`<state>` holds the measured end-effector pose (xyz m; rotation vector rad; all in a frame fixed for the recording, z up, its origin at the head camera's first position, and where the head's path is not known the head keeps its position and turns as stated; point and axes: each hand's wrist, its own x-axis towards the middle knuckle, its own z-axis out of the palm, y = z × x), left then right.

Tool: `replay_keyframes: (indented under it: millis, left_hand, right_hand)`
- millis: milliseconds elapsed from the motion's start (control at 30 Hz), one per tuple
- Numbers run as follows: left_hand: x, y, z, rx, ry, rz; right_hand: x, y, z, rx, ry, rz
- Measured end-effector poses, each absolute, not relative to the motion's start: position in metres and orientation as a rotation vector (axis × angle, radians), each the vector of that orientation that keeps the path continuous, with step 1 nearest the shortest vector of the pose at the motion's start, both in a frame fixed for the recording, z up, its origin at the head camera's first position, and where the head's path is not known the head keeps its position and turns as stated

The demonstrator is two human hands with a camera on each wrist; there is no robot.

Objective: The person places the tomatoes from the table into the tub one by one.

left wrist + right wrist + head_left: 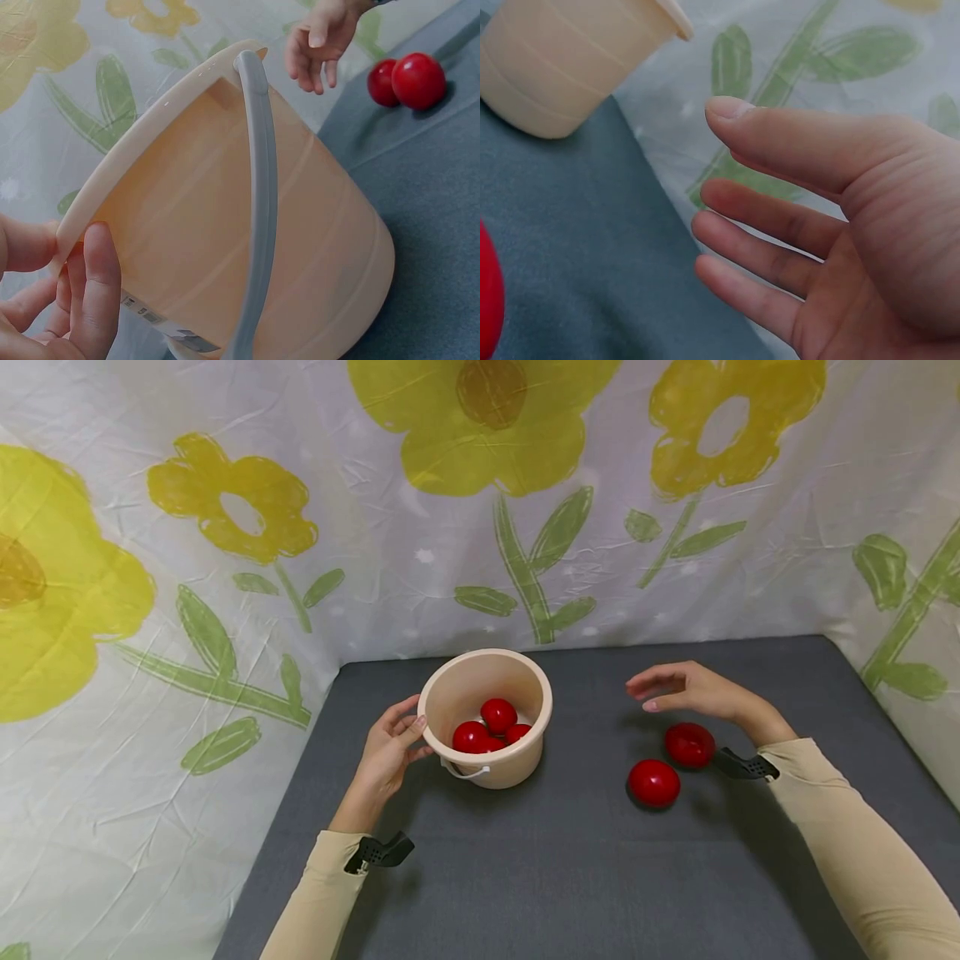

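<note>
My left hand point(386, 752) pinches the rim of a peach-coloured plastic bucket point(510, 770), thumb on the outer lip and fingers beneath it. In the left wrist view the bucket's pale handle point(261, 187) hangs down across its side. Several glossy red balls point(498, 715) lie inside the bucket. My right hand point(701, 690) hovers over the table on the right, holding nothing, its fingers loosely extended and thumb apart in the right wrist view. Just below it on the table sit two round red things, one with a dented-looking top point(690, 745) and a smooth red ball point(654, 783).
A dark grey cloth covers the table point(570, 877). White curtains printed with yellow flowers point(487, 435) stand behind it and at both sides. Each wrist carries a black strap mount point(378, 852) over a beige sleeve.
</note>
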<state>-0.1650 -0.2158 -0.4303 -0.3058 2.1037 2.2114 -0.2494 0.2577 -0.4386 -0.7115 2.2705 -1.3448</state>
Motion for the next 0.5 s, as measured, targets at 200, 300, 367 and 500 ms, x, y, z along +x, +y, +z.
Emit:
replay_keyframes:
  millis: [200, 300, 367, 500]
  left_hand:
    - [-0.165, -0.216, -0.43, -0.306, 2.093, 2.215]
    - [-0.165, -0.215, -0.43, -0.308, 2.092, 2.215]
    - [-0.165, -0.216, -0.43, -0.31, 2.092, 2.216]
    - [-0.165, -0.215, -0.43, -0.307, 2.095, 2.21]
  right_hand:
    - [-0.249, 0.262, -0.449, -0.678, 2.288, -1.346]
    - [-0.249, 0.264, -0.454, -0.658, 2.284, -1.344]
    - [-0.248, 0.265, -0.456, -0.647, 2.287, -1.338]
    - [-0.249, 0.267, -0.462, -0.607, 2.281, -1.327]
